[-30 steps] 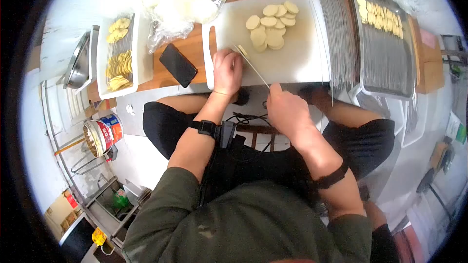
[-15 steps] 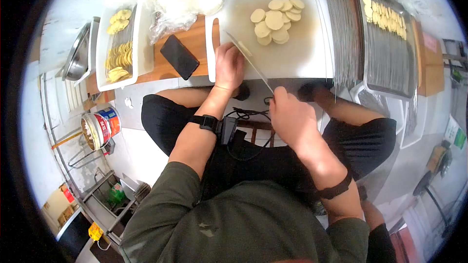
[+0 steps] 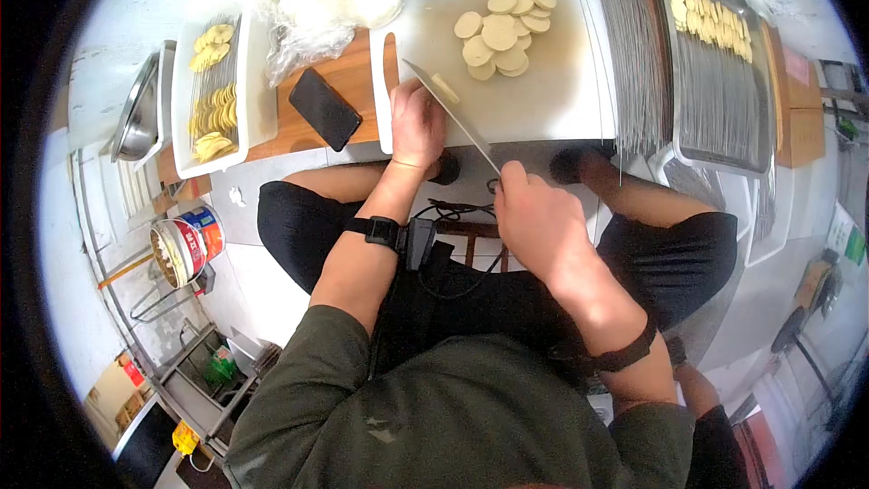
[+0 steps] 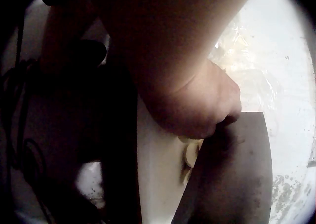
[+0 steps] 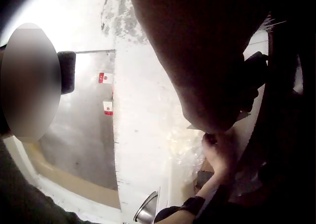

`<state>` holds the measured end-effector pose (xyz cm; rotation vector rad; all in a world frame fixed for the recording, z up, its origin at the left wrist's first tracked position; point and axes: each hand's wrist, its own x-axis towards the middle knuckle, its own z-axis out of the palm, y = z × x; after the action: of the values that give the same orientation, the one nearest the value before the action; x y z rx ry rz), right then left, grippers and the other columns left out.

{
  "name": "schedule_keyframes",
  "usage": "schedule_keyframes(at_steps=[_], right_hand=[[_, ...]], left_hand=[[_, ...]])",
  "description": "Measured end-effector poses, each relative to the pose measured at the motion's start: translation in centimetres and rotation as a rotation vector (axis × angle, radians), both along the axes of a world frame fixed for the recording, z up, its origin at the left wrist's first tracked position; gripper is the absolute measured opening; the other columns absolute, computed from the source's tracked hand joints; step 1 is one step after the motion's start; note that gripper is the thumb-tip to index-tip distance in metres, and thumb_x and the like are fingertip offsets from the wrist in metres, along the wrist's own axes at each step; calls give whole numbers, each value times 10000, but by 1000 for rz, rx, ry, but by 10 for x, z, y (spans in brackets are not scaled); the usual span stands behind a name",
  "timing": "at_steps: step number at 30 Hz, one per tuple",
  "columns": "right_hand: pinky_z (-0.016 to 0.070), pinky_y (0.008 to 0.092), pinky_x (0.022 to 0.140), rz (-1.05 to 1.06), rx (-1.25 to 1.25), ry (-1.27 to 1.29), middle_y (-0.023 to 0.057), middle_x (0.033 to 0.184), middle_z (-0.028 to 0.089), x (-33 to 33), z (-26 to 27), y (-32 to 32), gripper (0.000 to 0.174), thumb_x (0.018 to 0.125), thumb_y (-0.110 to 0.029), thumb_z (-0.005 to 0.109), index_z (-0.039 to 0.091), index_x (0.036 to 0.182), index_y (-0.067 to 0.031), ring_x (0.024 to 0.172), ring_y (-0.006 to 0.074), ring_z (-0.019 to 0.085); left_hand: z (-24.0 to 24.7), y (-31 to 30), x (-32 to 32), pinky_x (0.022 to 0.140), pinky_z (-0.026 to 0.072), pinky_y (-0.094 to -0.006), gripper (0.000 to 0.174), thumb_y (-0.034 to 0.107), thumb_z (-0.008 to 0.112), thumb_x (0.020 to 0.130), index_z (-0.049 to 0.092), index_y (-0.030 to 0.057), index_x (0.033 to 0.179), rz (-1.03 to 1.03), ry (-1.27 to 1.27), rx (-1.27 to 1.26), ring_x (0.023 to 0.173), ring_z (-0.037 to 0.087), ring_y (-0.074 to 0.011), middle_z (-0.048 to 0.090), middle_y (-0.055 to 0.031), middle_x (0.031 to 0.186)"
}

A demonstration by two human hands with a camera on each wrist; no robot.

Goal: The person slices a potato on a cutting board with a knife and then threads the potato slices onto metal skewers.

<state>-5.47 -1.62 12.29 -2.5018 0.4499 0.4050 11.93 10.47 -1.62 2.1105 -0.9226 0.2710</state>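
My right hand (image 3: 543, 222) grips the handle of a broad-bladed knife (image 3: 471, 134). The blade slants across the near left of a white cutting board (image 3: 543, 122), its tip by the left fingertips. My left hand (image 3: 418, 127) has its fingers curled at the blade's left side, holding a potato mostly hidden beneath them. A pale slice (image 3: 444, 89) lies along the blade's far side. In the left wrist view, the wide dark blade (image 4: 227, 179) stands right against the curled knuckles. A loose pile of round potato slices (image 3: 500, 33) lies on the back of the board.
A black phone (image 3: 326, 109) and a clear plastic bag (image 3: 362, 0) lie left of the board. Farther left, a white tray (image 3: 258, 118) holds skewered slices. Bare metal skewers (image 3: 629, 63) and a grey tray (image 3: 724, 158) of loaded skewers lie to the right.
The knife tip has shifted left and away from me, and more of the blade's flat face shows. My left hand has stayed close against it.
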Motion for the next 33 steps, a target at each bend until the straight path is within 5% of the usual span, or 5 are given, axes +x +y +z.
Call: schedule_keyframes(at_steps=[28,33], right_hand=[[584,405,634,26,-27,85,184,801,680,22,-28,0,108,883,-88,512,496,969,-24,731,336,710],[552,499,695,-74,78,96,246,822,674,26,-18,-10,162,932,-141,487,496,1000,6,745,432,672]], left_hand=[[-1,2,5,860,460,-424,209,-45,645,779,613,4,979,-10,19,4,972,548,-370,596,-163,1048],[4,-3,3,856,461,-419,172,-24,644,790,622,10,957,13,40,-34,966,547,-366,586,-158,1029]])
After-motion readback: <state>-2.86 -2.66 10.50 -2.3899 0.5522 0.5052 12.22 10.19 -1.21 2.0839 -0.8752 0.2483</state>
